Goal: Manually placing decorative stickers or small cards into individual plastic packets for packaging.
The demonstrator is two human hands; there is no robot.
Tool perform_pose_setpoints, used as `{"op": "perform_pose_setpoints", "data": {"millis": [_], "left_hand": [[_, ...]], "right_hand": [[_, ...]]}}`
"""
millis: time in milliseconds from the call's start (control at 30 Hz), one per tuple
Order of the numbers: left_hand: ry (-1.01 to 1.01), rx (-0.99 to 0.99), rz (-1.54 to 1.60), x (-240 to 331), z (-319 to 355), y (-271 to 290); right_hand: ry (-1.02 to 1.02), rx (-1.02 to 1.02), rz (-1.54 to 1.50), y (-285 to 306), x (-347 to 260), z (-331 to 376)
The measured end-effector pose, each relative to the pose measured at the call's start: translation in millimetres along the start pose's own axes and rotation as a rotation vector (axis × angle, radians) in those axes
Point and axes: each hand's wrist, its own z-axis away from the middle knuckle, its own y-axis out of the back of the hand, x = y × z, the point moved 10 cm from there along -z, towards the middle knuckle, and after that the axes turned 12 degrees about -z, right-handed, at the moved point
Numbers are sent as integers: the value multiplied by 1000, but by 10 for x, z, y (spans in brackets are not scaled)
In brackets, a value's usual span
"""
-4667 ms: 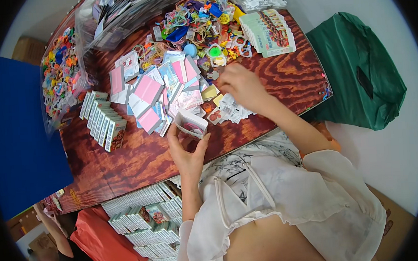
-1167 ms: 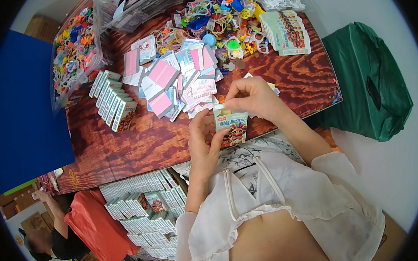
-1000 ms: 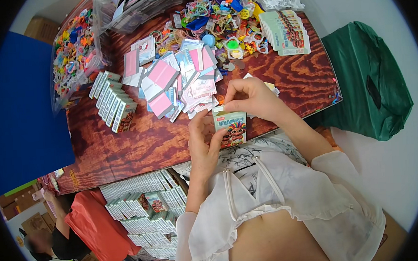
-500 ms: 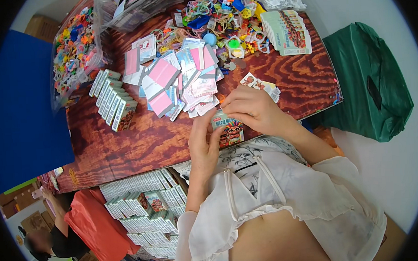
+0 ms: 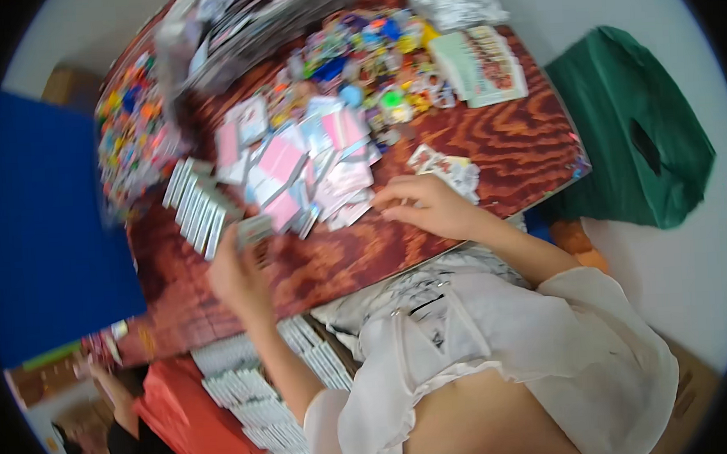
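My left hand [image 5: 239, 276], smeared by motion, grips a small light-green printed box [image 5: 255, 230] at the left part of the table. Just beyond it stands a row of similar boxes [image 5: 201, 209] leaning together. My right hand [image 5: 430, 208] hovers near the table's front, its fingers loosely bent and slightly apart with nothing visible in them. Its fingertips are beside the right edge of a loose heap of pink, white and blue cards [image 5: 282, 159]. Some small printed cards or stickers [image 5: 451, 171] lie just past that hand.
A heap of colourful trinkets [image 5: 388, 65] covers the table's back, beside flat green cartons [image 5: 483, 69]. Clear bags [image 5: 132, 128] of trinkets stand far left. A green bag [image 5: 630, 131] is at right. Packed boxes [image 5: 262, 405] sit below the table, near a red bag [image 5: 188, 417] and another person [image 5: 103, 438].
My left hand has carried the box leftward, from in front of me to near the row of boxes. My right hand has come off the box and moved slightly left. The view has shifted.
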Motion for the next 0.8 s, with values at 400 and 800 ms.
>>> {"op": "perform_pose_setpoints", "data": {"millis": [400,800], "left_hand": [[21,62,-199,-390,-25,-301],[-102,-52,-126,-106,-194,-157]], "right_hand": [[-3,629,13,1740,81,295],[472,802,122,1731,-1836,1076]]}}
